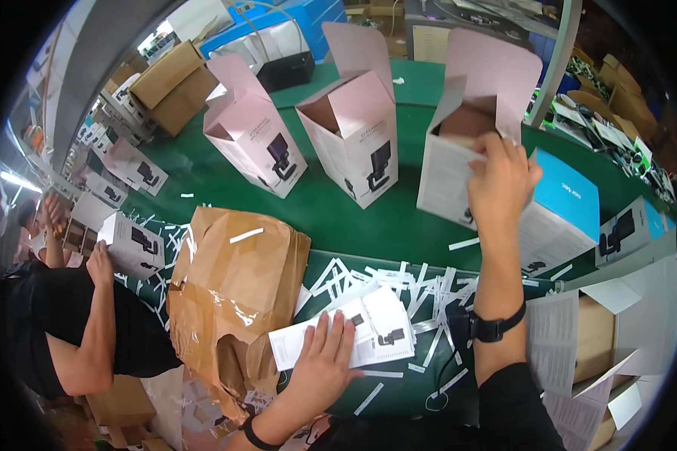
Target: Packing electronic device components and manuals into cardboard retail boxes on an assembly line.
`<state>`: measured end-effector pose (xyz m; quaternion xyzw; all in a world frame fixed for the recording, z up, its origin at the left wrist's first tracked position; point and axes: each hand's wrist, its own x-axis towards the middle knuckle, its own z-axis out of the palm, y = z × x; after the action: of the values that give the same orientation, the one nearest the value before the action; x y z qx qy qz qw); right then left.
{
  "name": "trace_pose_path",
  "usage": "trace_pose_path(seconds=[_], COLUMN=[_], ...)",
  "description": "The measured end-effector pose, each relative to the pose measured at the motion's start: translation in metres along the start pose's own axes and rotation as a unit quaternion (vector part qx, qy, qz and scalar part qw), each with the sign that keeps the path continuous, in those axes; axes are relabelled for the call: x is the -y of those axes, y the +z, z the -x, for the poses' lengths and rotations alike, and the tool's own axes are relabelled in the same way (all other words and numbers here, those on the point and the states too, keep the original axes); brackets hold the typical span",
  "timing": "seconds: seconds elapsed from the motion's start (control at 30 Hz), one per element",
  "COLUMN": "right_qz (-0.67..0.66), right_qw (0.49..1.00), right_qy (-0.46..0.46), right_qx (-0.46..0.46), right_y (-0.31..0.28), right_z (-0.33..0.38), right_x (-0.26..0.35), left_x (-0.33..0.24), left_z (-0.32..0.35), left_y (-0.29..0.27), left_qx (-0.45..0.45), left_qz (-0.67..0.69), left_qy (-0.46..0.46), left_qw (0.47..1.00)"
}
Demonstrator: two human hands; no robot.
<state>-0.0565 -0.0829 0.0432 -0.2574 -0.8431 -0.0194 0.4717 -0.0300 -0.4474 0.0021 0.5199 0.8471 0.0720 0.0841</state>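
Note:
My left hand (pixel 325 359) lies flat, fingers stretched out, on a fanned pile of white printed leaflets (pixel 387 319). To the far right, my right hand (pixel 502 177) has curled fingers at the rim of an open white and pink carton (pixel 447 177); whether anything small is between the fingertips is hidden. Its tall flap stands up behind. Two more open cartons, one in the middle (pixel 361 154) and another to its left (pixel 256 143), stand in the same row with their flaps raised. A closed carton with a blue top (pixel 568 199) stands just right of my right hand.
A torn brown paper package (pixel 237 278) sits left of the leaflets. White paper strips (pixel 429 301) litter the green table (pixel 331 225). Open cartons (pixel 594 338) crowd the lower right. At left, a co-worker's hand (pixel 100 263) touches a white carton (pixel 133 244).

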Motion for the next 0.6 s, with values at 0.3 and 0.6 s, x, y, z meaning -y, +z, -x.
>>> trace_pose_path(seconds=[0.3,0.6], right_qz=[-0.105,-0.144], right_qw=[0.994,0.989], right_qy=[-0.039,-0.024], right_qx=[-0.019,-0.036], right_y=[-0.034,-0.047], right_z=[0.03,0.02], right_x=[-0.002,-0.013], left_x=[0.005,-0.008], left_z=[0.012,-0.017], left_y=[0.009,-0.08], left_qx=[-0.067,0.034], left_qz=[0.034,0.097], left_qy=[0.03,-0.093], left_qw=[0.997,0.99])
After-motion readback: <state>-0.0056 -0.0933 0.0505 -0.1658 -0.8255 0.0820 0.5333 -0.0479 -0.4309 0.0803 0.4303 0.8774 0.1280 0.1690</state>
